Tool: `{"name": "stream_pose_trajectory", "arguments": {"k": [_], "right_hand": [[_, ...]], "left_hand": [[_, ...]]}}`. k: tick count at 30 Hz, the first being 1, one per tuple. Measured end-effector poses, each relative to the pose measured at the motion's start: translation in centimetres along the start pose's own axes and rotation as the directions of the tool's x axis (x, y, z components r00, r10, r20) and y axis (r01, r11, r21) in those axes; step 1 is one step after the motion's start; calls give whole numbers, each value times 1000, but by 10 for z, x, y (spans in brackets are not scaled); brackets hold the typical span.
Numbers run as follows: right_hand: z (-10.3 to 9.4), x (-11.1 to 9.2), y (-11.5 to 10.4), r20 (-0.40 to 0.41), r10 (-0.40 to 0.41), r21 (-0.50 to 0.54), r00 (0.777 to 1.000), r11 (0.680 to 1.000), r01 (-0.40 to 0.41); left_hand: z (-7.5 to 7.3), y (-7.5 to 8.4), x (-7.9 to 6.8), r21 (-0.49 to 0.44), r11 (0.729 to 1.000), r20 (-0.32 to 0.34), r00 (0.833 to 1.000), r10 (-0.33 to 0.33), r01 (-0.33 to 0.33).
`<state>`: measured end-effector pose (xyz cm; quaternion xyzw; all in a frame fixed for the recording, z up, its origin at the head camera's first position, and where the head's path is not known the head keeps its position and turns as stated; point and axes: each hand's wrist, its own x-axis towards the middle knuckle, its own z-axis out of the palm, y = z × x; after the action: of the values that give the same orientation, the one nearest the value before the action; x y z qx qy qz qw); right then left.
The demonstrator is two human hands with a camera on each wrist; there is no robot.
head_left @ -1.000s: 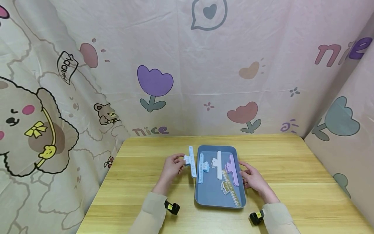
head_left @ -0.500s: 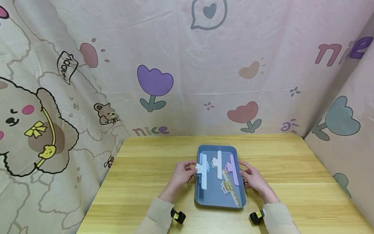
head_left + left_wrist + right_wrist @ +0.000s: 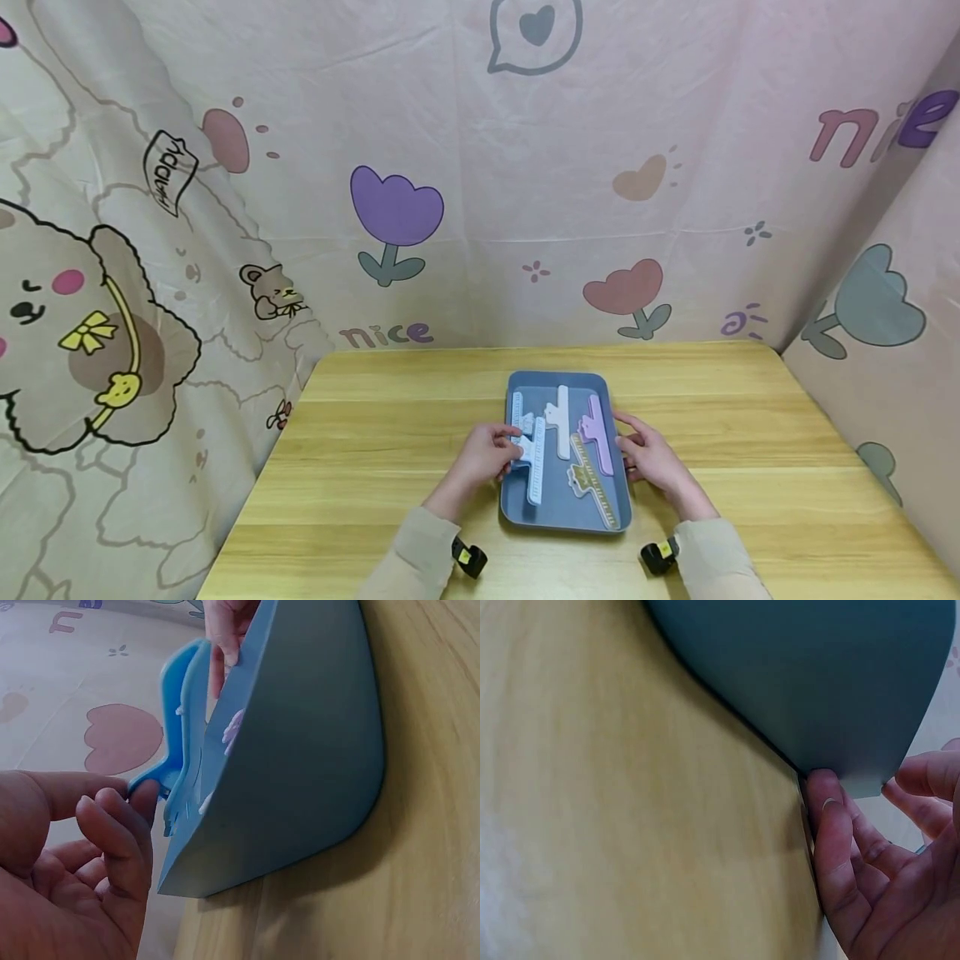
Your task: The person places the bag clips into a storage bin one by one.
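My left hand (image 3: 483,457) pinches the handle of a light blue ruler-edged clip (image 3: 537,467) between thumb and index finger. That clip (image 3: 176,712) hangs over the left side of a grey-blue tray (image 3: 562,523), its long edge pointing away from me. My right hand (image 3: 652,457) holds the tray's right wall, thumb at the rim and other fingers against the outside (image 3: 832,825). Inside the tray lie another light blue clip (image 3: 517,407), partly hidden, a white clip (image 3: 562,425), a purple clip (image 3: 597,433) and a clear-and-gold clip (image 3: 594,487).
The tray stands on a wooden table (image 3: 360,450). Behind it hangs a printed cloth (image 3: 480,292), with more cloth at both sides. Black wrist cameras (image 3: 470,558) sit near both sleeves.
My left hand has carried the light blue clip rightward from beside the tray to over it, then a little nearer to me. The right hand stays on the tray wall.
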<state>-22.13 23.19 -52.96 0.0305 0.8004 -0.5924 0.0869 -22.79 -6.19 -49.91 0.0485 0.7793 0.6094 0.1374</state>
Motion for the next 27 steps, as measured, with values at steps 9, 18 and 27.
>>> {"name": "stream_pose_trajectory", "arguments": {"k": [9,18,27], "right_hand": [[0,0,-1,-3,-3,0,1000,1000,3],[0,-1,-1,2,5,-4,1000,1000,-5],[0,-1,-2,2,10,-2,1000,1000,-10]], "left_hand": [[9,-1,-1,59,997,0,999,-41,41],[11,-5,-1,175,984,6,1000,-15,13],[12,-3,-3,315,948,20,999,34,-39]]}}
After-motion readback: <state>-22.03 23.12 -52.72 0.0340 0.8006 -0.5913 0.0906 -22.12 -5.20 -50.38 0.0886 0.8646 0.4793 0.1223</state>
